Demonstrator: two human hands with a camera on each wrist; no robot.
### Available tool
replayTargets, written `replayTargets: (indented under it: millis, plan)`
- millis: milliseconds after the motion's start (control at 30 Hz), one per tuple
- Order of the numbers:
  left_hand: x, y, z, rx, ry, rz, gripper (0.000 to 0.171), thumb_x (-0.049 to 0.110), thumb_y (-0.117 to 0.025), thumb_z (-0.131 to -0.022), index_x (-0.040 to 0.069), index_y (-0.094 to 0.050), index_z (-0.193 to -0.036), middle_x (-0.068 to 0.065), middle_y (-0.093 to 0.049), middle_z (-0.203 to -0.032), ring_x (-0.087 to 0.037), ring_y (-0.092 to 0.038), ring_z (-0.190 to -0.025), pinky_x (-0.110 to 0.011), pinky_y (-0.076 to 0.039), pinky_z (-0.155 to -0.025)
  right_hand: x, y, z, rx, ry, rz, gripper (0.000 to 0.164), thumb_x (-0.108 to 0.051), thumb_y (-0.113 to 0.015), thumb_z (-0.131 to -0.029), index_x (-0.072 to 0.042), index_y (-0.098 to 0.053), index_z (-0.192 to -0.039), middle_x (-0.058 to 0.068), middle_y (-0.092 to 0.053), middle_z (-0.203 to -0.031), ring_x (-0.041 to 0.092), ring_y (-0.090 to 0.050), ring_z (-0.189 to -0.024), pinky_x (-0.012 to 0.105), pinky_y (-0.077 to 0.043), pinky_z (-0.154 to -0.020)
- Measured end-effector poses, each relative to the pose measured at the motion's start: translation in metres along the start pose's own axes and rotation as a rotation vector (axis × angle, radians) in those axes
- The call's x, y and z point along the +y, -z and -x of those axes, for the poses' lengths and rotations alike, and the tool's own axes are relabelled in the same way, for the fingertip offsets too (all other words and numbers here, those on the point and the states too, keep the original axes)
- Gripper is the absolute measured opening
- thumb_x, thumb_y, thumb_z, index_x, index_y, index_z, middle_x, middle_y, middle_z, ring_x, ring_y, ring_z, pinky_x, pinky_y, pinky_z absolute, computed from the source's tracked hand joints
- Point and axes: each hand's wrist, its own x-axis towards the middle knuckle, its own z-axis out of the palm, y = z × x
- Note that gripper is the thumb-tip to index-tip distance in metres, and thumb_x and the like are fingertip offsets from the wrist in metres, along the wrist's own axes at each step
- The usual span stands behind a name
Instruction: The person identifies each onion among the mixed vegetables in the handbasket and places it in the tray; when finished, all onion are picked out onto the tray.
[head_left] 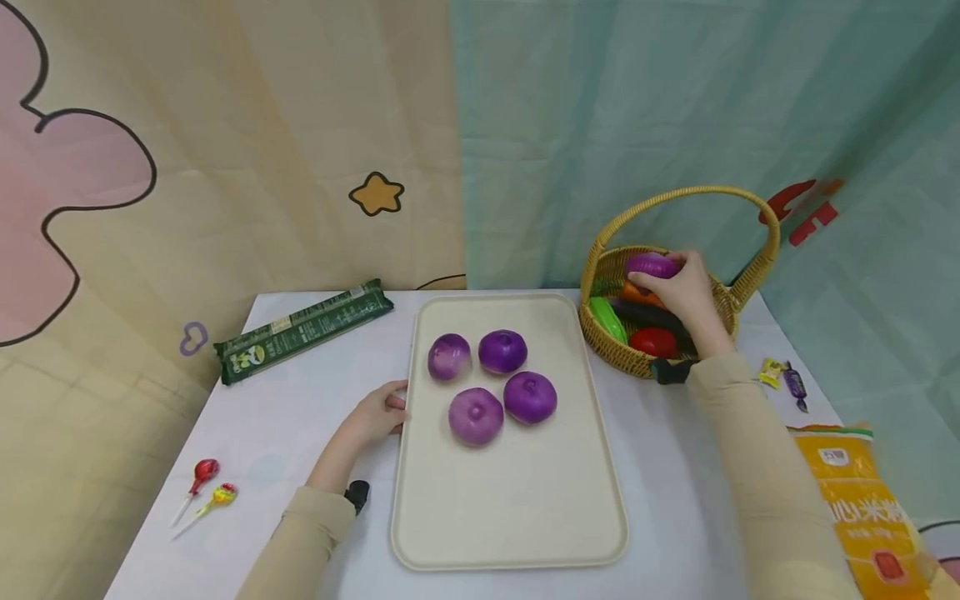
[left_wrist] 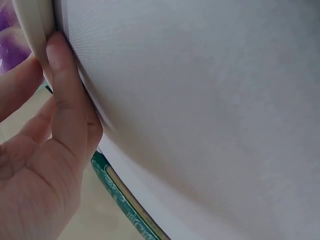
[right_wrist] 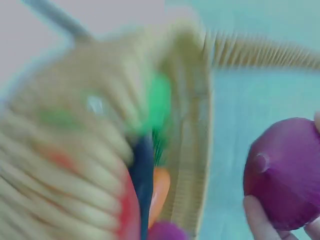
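Observation:
My right hand [head_left: 686, 292] holds a purple onion [head_left: 652, 266] over the back of a wicker basket [head_left: 618, 357], beneath its arched handle. In the right wrist view the fingers grip this onion [right_wrist: 285, 172] beside the basket rim. An eggplant [head_left: 648, 315], a red tomato-like piece [head_left: 654, 342], a bright green vegetable [head_left: 607, 318] and a carrot [right_wrist: 159, 192] lie inside. My left hand [head_left: 375, 415] pinches the left edge of a cream tray [head_left: 510, 517], thumb and fingers at the rim. Several purple onions [head_left: 476, 417] sit grouped on the tray's far half.
A long green packet [head_left: 303, 332] lies at the back left of the white table. Two lollipops [head_left: 204, 472] are at the front left. Small wrapped candies [head_left: 795, 385] lie right of the basket, and an orange bag [head_left: 862, 508] stands at the right edge. Curtains [head_left: 525, 150] hang behind.

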Motion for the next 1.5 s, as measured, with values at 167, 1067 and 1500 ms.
replayTargets:
  millis: [167,1067,1500]
  plan:
    - [0.0,0.001,-0.001,0.0,0.0,-0.014,0.055,-0.003,-0.053,-0.095,-0.005,-0.036,-0.147,-0.022,-0.055,-0.109,-0.024,-0.064,-0.087,-0.035,-0.061,-0.078,0.005,-0.011,0.054,-0.064,0.031,-0.062,0.091,-0.054,-0.069,-0.085,-0.002,-0.026,-0.145,0.024,-0.035,-0.144,0.037,-0.042,-0.127,0.051,-0.047,-0.103]
    - [0.002,0.002,-0.003,-0.032,-0.006,-0.041,0.057,0.001,-0.054,-0.096,-0.005,-0.033,-0.149,-0.022,-0.053,-0.111,-0.023,-0.064,-0.09,-0.034,-0.061,-0.08,0.012,-0.16,0.219,-0.578,0.25,-0.114,0.065,-0.019,-0.086,-0.074,-0.004,-0.049,-0.125,0.014,-0.055,-0.13,0.034,-0.061,-0.116,0.041,-0.055,-0.097]
    - [0.002,0.001,-0.005,-0.031,0.004,-0.026,0.057,0.0,-0.053,-0.097,-0.005,-0.032,-0.15,-0.024,-0.053,-0.114,-0.026,-0.063,-0.096,-0.034,-0.061,-0.082,0.013,-0.168,0.222,-0.551,0.303,-0.086,0.081,-0.025,-0.087,-0.074,-0.003,-0.042,-0.138,0.014,-0.05,-0.137,0.031,-0.058,-0.121,0.039,-0.052,-0.102]
